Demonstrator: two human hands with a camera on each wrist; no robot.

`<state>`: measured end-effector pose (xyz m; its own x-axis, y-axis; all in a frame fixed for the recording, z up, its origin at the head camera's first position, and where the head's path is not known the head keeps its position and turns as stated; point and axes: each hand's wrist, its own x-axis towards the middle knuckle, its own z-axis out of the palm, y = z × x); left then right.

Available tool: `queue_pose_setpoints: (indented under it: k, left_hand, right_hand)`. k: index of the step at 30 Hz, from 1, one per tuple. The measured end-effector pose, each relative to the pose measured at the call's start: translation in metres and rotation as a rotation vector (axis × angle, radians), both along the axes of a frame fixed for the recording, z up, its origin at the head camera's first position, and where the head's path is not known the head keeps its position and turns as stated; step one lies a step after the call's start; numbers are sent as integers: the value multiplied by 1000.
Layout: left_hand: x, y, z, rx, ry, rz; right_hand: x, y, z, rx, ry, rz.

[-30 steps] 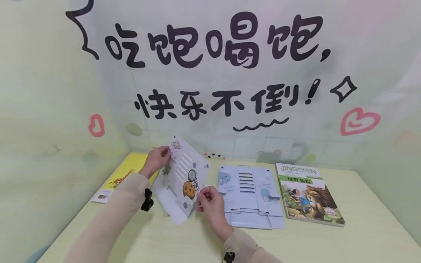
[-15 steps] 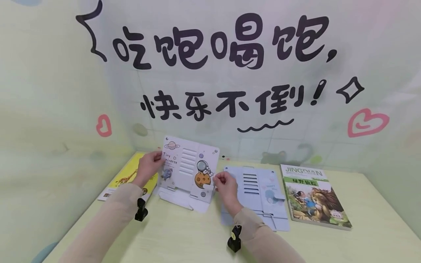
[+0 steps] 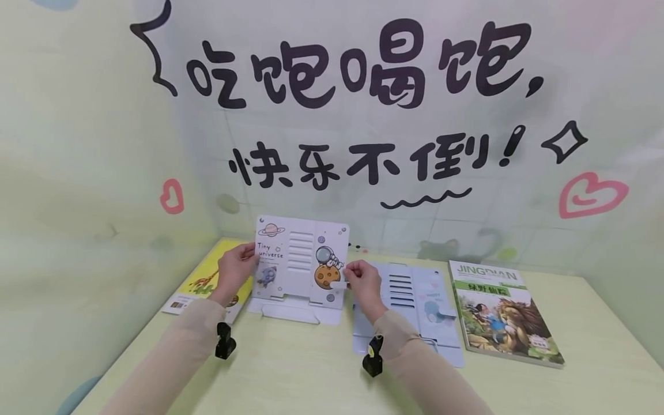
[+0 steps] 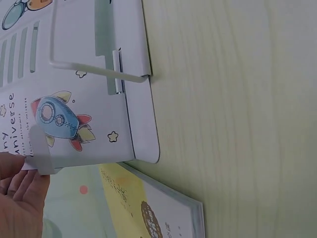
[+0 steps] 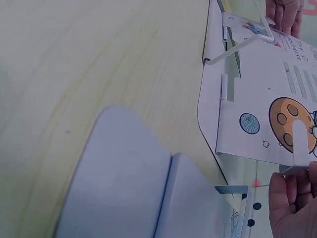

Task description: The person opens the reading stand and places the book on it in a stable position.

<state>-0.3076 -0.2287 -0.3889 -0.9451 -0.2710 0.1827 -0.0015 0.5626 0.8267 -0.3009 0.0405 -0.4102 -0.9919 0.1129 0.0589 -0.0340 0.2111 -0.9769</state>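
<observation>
A: What's lying nearest?

B: On the pale wood-grain table (image 3: 295, 369), at one o'clock, a light-blue slotted book stand (image 3: 420, 320) is lying flat, partly hidden by the right arm. At two, a thick paperback with a lion cover (image 3: 505, 320) is lying face up. Both are probably staying aside to leave working room.

A: And at twelve?

B: A white slotted book stand with space drawings (image 3: 301, 282) is standing nearly upright, its base seemingly resting on the table, its bent white wire loop (image 4: 99, 70) jutting nearward.

A: How are the hands holding it?

B: The left hand (image 3: 236, 268) is pinching its nine-o'clock edge, the right hand (image 3: 365, 282) its edge near three. Gripping opposite sides is likely keeping the hinged panel level.

A: Farther left?

B: At eleven, a yellow-and-white giraffe book (image 3: 204, 274) is lying just beside the stand; I can't tell whether they're touching.
</observation>
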Motion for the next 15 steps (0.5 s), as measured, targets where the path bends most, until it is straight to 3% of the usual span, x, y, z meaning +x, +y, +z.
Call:
queue_pose_setpoints:
  k: [15]
  left_hand:
    - [4, -2, -5, 48, -17, 32]
  right_hand:
    - [-4, 0, 4, -38, -48, 21]
